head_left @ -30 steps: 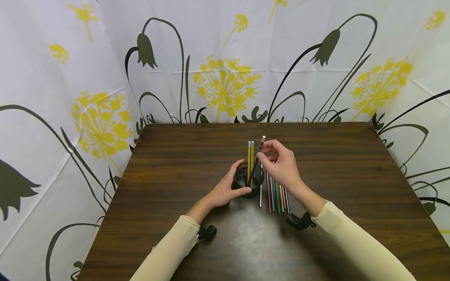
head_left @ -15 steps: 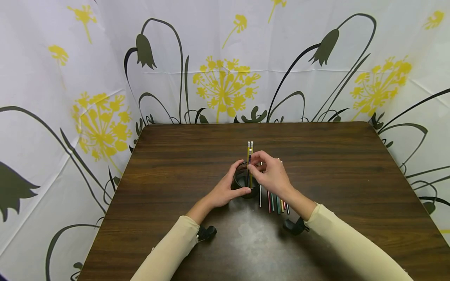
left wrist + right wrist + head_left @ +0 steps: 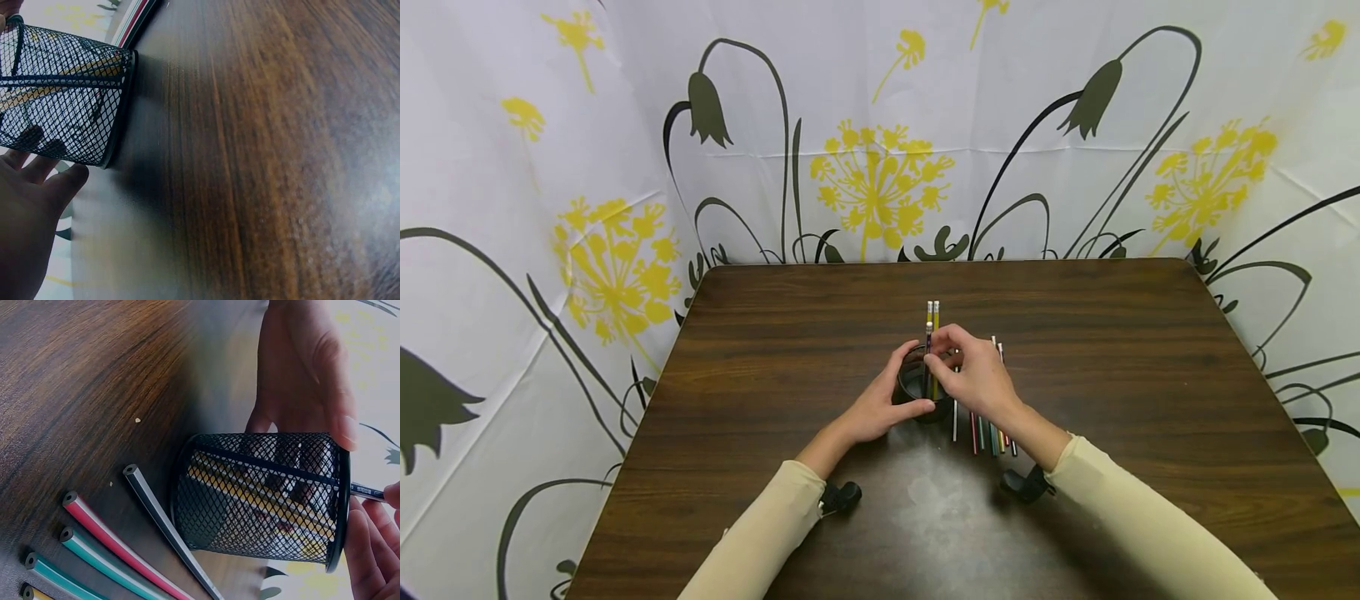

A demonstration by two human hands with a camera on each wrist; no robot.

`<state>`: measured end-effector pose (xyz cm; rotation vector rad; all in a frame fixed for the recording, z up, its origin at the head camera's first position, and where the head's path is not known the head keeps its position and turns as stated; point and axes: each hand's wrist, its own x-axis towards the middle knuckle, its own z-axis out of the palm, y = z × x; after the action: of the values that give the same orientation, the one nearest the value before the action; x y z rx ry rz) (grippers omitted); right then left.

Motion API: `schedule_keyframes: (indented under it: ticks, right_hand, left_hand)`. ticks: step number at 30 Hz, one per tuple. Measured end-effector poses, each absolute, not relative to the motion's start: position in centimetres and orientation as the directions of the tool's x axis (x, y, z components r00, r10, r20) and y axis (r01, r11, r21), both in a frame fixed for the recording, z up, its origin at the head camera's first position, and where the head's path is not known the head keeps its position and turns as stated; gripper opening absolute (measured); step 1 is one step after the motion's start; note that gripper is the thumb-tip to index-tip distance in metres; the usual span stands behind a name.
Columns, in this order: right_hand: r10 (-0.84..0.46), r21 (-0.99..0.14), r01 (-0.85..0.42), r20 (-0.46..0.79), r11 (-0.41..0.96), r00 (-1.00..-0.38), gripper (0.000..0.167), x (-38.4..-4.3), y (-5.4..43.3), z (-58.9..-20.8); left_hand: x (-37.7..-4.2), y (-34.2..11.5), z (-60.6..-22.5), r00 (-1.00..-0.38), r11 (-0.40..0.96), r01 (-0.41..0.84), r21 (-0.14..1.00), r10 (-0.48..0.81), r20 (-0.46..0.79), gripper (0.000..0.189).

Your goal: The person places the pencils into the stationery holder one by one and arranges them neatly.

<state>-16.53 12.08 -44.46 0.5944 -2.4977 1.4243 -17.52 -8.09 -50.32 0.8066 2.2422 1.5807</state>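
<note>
A black mesh pencil cup [image 3: 250,500] stands on the wooden table, and my left hand [image 3: 872,408] grips it, thumb at the near rim and fingers round the far side. Two yellow pencils [image 3: 936,317] with white erasers lean inside it, showing through the mesh in both wrist views. Between thumb and fingertips my right hand [image 3: 977,372] pinches a dark pencil [image 3: 928,342], its lower part down inside the cup. In the right wrist view this dark pencil [image 3: 367,491] sticks out past the rim with small lettering on it.
Right of the cup lies a row of pencils in several colours, among them a red pencil [image 3: 119,540], a green pencil [image 3: 106,559] and a silver-black pencil [image 3: 169,525] close beside the cup. A flowered curtain [image 3: 880,125] hangs behind the table [image 3: 775,333].
My right hand has moved left and a little down with the dark pencil, which went from slanting to nearly upright and sits lower in the cup. My left hand stays on the cup.
</note>
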Motion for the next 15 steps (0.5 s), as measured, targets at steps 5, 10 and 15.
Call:
schedule_keyframes:
  ticks: [5,10,15]
  right_hand:
    - [-0.242,-0.765,-0.449,0.378,0.461,-0.893,0.023,-16.6,12.0,-44.5]
    - [-0.237,-0.761,-0.458,0.392,0.459,-0.889,0.023,-16.7,11.9,-44.6]
    - [-0.209,-0.759,-0.437,0.385,0.482,-0.899,0.023,-16.8,11.8,-44.5]
  left_hand:
    - [-17.6,-8.1,-50.4,-0.801,0.242,0.291,0.926,0.591,0.097,0.087]
    - [-17.4,-8.0,-50.0,-0.802,0.238,0.282,0.929,0.590,0.093,0.087]
    - [-16.6,-7.9,-47.7,-0.793,0.225,0.284,0.932,0.601,0.096,0.086]
